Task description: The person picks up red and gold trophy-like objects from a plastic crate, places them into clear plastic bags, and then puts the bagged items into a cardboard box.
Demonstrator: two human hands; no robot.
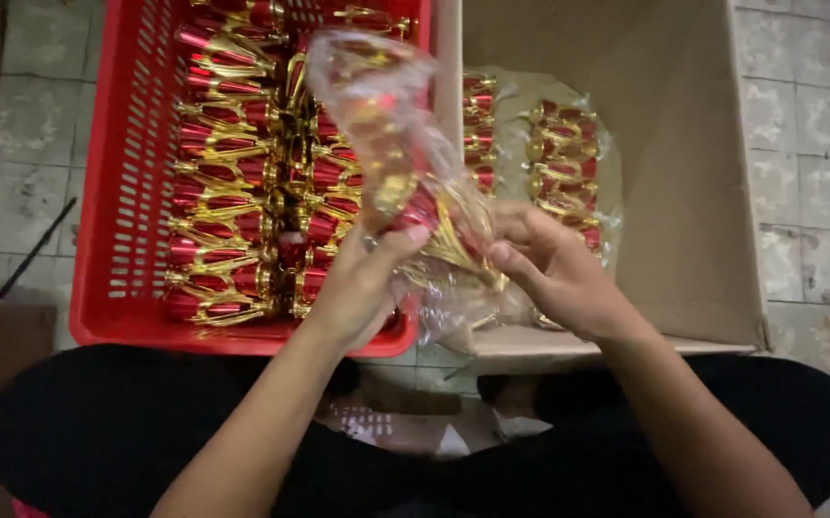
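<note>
Centrally, left hand (362,278) and right hand (549,264) both closed around clear plastic bag (386,125) of red-gold pieces (434,216), above near edges of red crate (117,192) and cardboard box (683,192).

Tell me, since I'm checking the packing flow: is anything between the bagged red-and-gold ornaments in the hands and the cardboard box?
Nothing visible: both hands hold the clear plastic bag of red-and-gold ornaments just above the open cardboard box's near-left corner.

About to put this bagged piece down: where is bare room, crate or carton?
Carton: bare floor right of the bagged bundles, up to its right wall. Red crate: packed with red-and-gold pieces; only a thin strip along its left wall.
</note>
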